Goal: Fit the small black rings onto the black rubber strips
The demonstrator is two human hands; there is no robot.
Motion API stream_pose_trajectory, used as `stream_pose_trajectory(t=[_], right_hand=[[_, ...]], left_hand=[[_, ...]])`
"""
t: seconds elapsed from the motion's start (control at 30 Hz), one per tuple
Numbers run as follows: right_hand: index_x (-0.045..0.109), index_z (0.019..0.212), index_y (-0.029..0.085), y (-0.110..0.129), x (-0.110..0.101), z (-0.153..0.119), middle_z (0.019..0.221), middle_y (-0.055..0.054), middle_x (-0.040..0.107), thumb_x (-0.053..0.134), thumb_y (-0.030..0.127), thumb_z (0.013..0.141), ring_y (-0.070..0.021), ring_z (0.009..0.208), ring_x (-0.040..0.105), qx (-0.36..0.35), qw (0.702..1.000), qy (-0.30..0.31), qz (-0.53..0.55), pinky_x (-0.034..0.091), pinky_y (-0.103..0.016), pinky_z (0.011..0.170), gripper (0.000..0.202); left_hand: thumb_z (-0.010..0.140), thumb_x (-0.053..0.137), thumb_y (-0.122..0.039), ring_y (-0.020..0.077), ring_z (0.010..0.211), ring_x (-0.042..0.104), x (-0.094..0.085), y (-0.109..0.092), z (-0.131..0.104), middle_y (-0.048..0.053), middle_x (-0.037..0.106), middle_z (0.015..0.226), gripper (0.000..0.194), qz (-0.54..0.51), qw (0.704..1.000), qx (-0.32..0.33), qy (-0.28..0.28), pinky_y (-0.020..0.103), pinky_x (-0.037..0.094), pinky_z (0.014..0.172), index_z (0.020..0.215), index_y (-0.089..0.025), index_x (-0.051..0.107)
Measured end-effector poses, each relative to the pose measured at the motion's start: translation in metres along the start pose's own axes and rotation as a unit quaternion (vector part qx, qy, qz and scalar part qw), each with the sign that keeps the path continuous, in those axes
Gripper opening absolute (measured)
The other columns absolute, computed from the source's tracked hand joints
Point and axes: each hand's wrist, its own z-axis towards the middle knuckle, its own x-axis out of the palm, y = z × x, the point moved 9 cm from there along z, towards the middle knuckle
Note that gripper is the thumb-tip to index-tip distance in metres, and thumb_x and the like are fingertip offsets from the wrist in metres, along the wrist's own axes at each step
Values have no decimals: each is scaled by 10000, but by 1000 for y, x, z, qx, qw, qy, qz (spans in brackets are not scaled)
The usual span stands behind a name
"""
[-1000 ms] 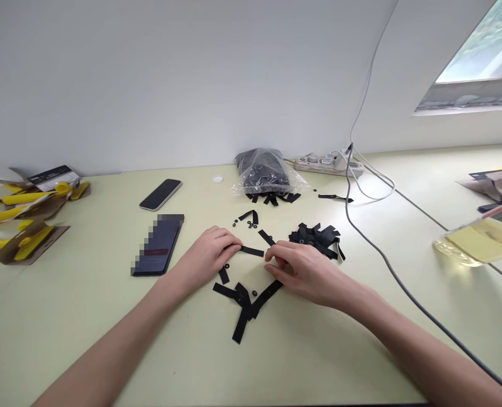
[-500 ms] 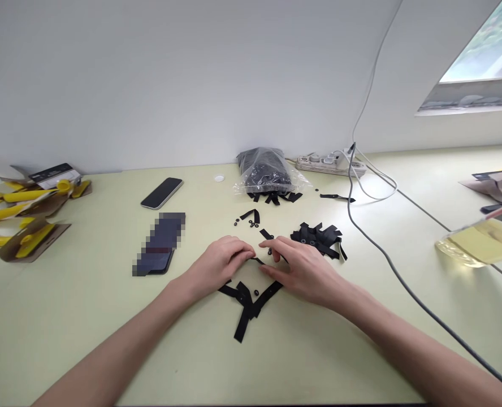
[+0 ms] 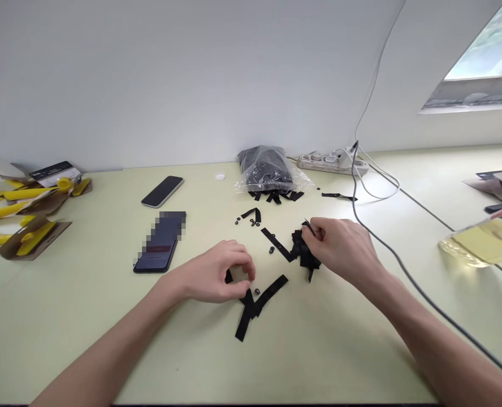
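Observation:
My left hand (image 3: 223, 272) is curved with thumb and fingers apart, holding nothing, above the left end of a small group of crossed black strips (image 3: 270, 295). My right hand (image 3: 340, 243) is closed on part of a pile of black strips (image 3: 304, 251), right of the middle. A single black strip (image 3: 277, 244) lies slantwise between the hands. Small black round pieces (image 3: 257, 291) lie near the crossed strips and farther back, beside a bent strip (image 3: 257, 215).
Two phones (image 3: 163, 192) lie on the left, yellow-handled items (image 3: 39, 234) at the far left. Behind are a plastic bag of black pieces (image 3: 268, 169) and a power strip (image 3: 323, 163). A dark cable (image 3: 386, 257) crosses the right side, near a clear yellowish container (image 3: 484, 243).
My hands have parted. The left has moved slightly down and opened; the right has moved right onto the pile and closed on strips. The slanting strip between them is now uncovered.

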Motion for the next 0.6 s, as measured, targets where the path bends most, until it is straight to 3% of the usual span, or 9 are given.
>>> stream_pose_trajectory(t=[0.17,0.3,0.43,0.53,0.6], right_hand=[[303,692,233,-7,-14,2,475,60,398,628,559,898,-115,449,277,36,999,-33,13,209,-287,524,503],[306,720,236,18,-14,-7,501,74,371,597,594,946,-103,466,263,-37,989,-60,132,230,-277,518,513],[395,701,217,54,3,-25,596,32,461,523,598,1003,-108,540,373,-151,958,10,242,275,-265,525,503],[519,839,215,73,19,-39,758,13,575,626,626,938,-105,585,435,-186,942,85,264,310,-253,533,437],[539,947,223,81,25,-46,846,14,616,708,567,901,-94,576,426,-197,935,112,272,320,-249,532,386]], left_hand=[[841,662,-194,215,1073,566,4,2,-3,19,670,1009,78,8,999,-26,30,302,495,873,878,-249,704],[858,620,-161,204,1035,594,0,-2,-2,22,683,970,101,-2,1000,4,0,326,499,939,846,-237,685],[880,588,-170,170,859,613,-10,0,-1,10,693,887,79,-43,997,-10,-63,287,515,774,875,-220,648],[936,586,-228,146,788,612,-18,1,-1,14,697,868,94,-89,988,-24,-120,254,496,683,895,-209,668],[963,603,-268,136,788,618,-21,0,-1,16,715,893,118,-113,983,-19,-145,240,491,668,926,-211,698]])
